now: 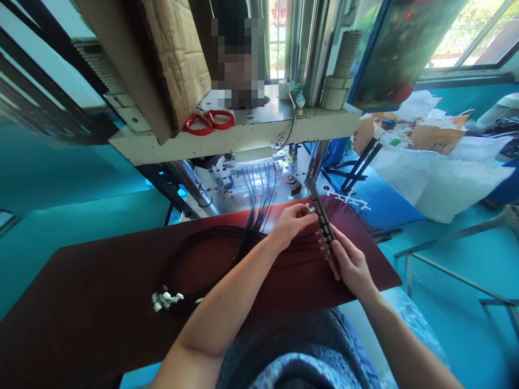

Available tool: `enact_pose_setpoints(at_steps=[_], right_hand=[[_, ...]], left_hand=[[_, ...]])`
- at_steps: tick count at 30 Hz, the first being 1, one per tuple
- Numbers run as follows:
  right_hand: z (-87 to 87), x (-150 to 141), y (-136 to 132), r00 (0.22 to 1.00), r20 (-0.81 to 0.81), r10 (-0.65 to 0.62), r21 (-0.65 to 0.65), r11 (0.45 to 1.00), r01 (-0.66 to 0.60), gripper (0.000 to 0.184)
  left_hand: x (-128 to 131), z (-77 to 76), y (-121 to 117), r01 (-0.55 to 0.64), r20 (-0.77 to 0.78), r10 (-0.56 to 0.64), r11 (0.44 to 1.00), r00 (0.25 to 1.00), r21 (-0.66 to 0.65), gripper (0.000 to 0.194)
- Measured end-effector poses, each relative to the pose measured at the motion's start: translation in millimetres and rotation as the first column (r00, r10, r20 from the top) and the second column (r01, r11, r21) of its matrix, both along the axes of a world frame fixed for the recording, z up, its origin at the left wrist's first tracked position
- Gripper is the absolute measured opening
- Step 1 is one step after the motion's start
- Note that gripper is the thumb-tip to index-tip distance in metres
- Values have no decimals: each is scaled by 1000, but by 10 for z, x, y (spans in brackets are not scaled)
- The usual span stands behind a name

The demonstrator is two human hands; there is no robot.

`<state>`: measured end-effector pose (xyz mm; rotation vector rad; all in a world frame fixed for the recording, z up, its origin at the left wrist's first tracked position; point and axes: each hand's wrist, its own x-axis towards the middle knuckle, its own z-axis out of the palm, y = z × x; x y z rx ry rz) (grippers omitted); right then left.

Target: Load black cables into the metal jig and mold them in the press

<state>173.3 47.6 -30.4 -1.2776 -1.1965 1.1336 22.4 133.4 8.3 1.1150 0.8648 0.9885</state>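
A long dark metal bar point(322, 221) with a row of slots slants over the right part of the brown board. My right hand point(352, 262) grips its lower end, thumb along the top. Several thin black cables run to its left side, where small metal connectors point(321, 240) sit along the edge. Next to the bar's upper half, my left hand point(295, 222) pinches a small light-coloured cable connector point(310, 209). A coiled bundle of black cables point(190, 232) lies on the board left of my hands, with white connectors point(164, 300) at its near end.
Ahead stands a press; several cables enter the metal mould point(253, 175) on its bed. Red-handled scissors point(211, 122) and cardboard point(178, 59) rest on its crossbeam. The brown board point(101, 286) spans the front. A white plastic sprue point(351, 201) lies right, near filled white bags point(430, 178).
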Motion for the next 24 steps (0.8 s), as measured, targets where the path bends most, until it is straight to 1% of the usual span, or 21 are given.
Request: enact_pose_setpoints(at_steps=[2, 3, 5, 6, 7, 8, 10, 12, 13, 15, 17, 19, 22, 24], right_hand=[[9, 9, -1, 998, -47, -33, -3, 999, 33, 55], [15, 13, -2, 997, -62, -44, -5, 999, 44, 55], [25, 16, -2, 996, -77, -50, -11, 999, 49, 56], [27, 17, -1, 996, -81, -48, -14, 999, 47, 56], [28, 18, -1, 995, -84, -46, -16, 999, 45, 56], [26, 19, 0, 995, -87, -42, -17, 999, 41, 56], [18, 24, -1, 995, -96, -34, -20, 999, 32, 56], [11, 30, -2, 995, -101, -27, -21, 999, 25, 55], [10, 34, -3, 994, -103, -23, -20, 1000, 22, 54], [9, 39, -4, 994, -111, -21, -20, 1000, 19, 53], [11, 43, -4, 993, -117, -19, -24, 1000, 17, 52], [14, 46, -4, 991, -128, -22, -38, 999, 17, 52], [15, 49, -5, 988, -151, -29, -56, 998, 20, 55], [17, 50, -8, 988, -152, -31, -56, 998, 22, 56]], left_hand=[[5, -28, 31, -31, 58, 31, 1000, 998, -4, 21], [12, -36, 44, -78, 59, 77, 997, 995, 11, 19], [28, -35, 60, -175, 8, 175, 982, 984, 71, 13], [34, -27, 62, -190, -30, 194, 977, 981, 93, 10], [36, -14, 61, -176, -65, 183, 980, 981, 97, 9], [34, 0, 58, -138, -94, 146, 987, 985, 80, 11], [19, 25, 51, -54, -128, 56, 998, 990, 13, 16], [-1, 37, 48, -32, -137, 31, 999, 990, -7, 16], [-10, 36, 49, -39, -147, 43, 999, 988, 25, 14], [-24, 29, 51, -61, -203, 96, 983, 974, 171, 11], [-31, 23, 48, -63, -299, 175, 935, 938, 348, 8], [-34, 27, 33, -48, -378, 253, 878, 891, 475, 7], [-33, 39, -3, -18, -424, 318, 817, 848, 576, 8], [-30, 39, -21, 10, -445, 334, 790, 831, 613, 12]])
